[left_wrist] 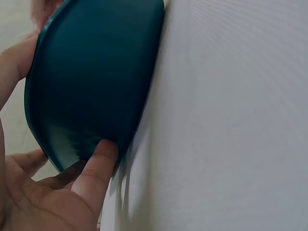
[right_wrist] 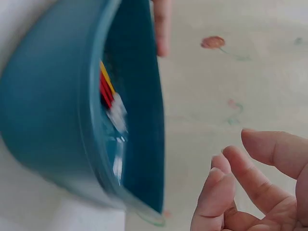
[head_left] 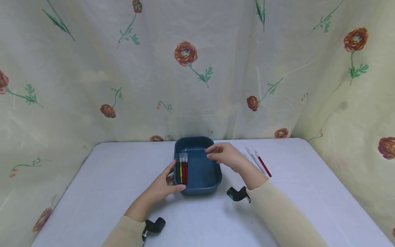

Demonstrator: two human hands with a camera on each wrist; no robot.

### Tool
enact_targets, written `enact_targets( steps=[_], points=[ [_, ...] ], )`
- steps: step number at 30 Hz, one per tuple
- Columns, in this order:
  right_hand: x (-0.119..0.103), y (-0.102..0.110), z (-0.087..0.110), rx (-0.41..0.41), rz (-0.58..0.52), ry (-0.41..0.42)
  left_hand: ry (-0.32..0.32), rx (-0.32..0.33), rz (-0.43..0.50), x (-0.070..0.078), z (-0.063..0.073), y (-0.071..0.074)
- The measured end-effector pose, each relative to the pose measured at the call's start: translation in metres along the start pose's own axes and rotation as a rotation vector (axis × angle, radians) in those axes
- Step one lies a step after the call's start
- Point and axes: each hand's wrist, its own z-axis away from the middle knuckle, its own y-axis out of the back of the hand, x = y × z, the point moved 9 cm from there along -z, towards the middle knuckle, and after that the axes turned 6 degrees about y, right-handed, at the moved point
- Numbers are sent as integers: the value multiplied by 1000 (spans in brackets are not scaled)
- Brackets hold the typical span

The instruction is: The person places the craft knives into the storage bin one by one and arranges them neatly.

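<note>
A dark blue plastic bin (head_left: 202, 171) stands on the white table. Along its left side lie several slim pens (head_left: 184, 171) with clear caps, one yellow and the others red, side by side. My left hand (head_left: 162, 185) holds the bin's left side, thumb at the near-left rim and fingers against the outer wall; in the left wrist view the fingertips touch that wall. Over the right rim hovers my right hand (head_left: 226, 156), its fingers loosely bent with thumb and forefinger apart. Nothing is between them in the right wrist view.
Right of the bin, partly behind my right forearm, a red pen (head_left: 263, 165) with a clear cap lies beside pale, clear-looking slim items (head_left: 254, 158). A floral curtain (head_left: 216, 103) hangs behind the table. Black wrist cameras (head_left: 237, 194) jut from both sleeves.
</note>
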Motion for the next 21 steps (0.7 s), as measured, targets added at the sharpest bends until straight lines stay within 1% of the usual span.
enact_targets(
  steps=[2, 9, 16, 21],
  points=[
    [2, 10, 5, 16, -1, 6, -3, 0, 7, 0, 0, 0],
    [10, 40, 22, 57, 30, -34, -2, -5, 9, -1, -1, 0],
    [21, 63, 31, 108, 53, -27, 7, -11, 11, -1, -1, 0],
    [32, 80, 36, 117, 60, -34, 3, -12, 7, -1, -2, 1]
  ],
)
